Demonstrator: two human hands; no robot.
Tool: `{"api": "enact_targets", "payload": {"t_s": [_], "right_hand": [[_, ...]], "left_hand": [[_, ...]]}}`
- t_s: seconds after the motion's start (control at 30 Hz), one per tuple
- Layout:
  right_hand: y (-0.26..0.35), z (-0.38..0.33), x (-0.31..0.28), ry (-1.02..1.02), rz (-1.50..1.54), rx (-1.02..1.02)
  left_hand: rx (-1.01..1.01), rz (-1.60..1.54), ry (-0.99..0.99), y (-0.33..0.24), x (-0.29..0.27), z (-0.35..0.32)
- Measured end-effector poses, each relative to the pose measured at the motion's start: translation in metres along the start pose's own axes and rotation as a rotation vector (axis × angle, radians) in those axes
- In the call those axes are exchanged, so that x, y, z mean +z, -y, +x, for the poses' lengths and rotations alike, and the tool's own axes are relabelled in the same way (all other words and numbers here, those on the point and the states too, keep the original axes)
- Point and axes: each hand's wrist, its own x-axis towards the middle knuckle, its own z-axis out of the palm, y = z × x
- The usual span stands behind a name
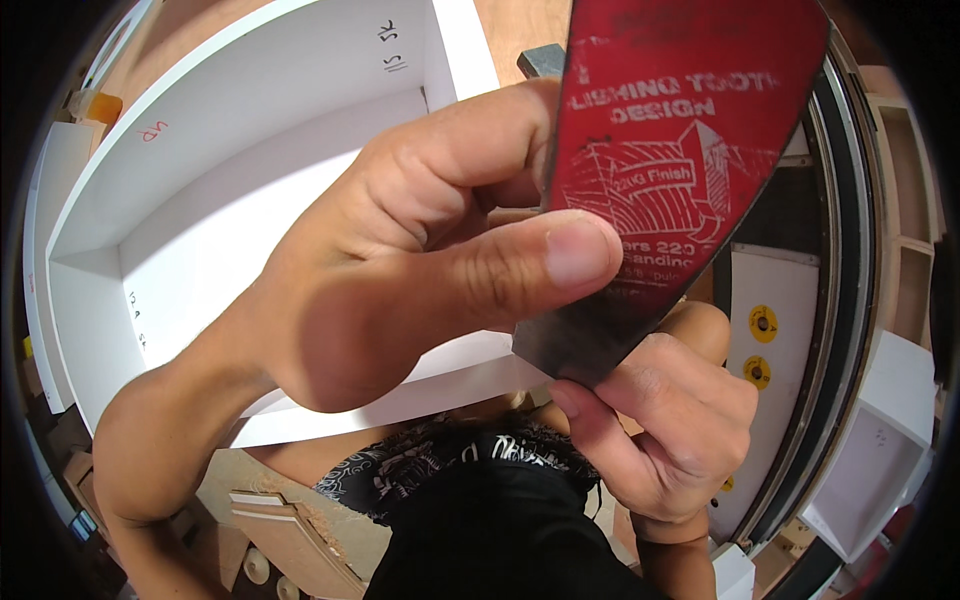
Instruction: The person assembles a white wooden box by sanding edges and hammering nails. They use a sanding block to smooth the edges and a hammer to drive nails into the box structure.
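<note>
Close in front of me is a flat red metal blade [720,165] with pale printing, a drawing and a dark bare-metal lower end. It looks like a piece of saw blade. My left hand [400,240] grips it from the left, thumb pressed on the printed face and fingers bent behind. At its lower tip, my right hand [680,430] is closed, thumb and bent forefinger pinching the dark corner. Behind my left hand lies an open white box [462,45] with handwritten marks on its inner walls.
The white box rests on a wooden surface [525,25]. A dark block [541,61] sits past its right wall. To the right are a white panel with yellow round stickers [763,323] and another white box [880,440]. Wooden boards [290,540] lie low on the left.
</note>
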Motion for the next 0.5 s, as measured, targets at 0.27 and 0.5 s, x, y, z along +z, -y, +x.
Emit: {"api": "enact_targets", "payload": {"t_s": [0.27, 0.5], "right_hand": [[-0.001, -0.003, 0.000, -0.022, -0.018, -0.037], [0.006, -0.005, 0.003, -0.074, -0.104, -0.040]], "left_hand": [[0.087, 0.091, -0.017, -0.003, 0.007, -0.005], [0.271, 0.276, 0.196, -0.011, -0.020, 0.003]]}}
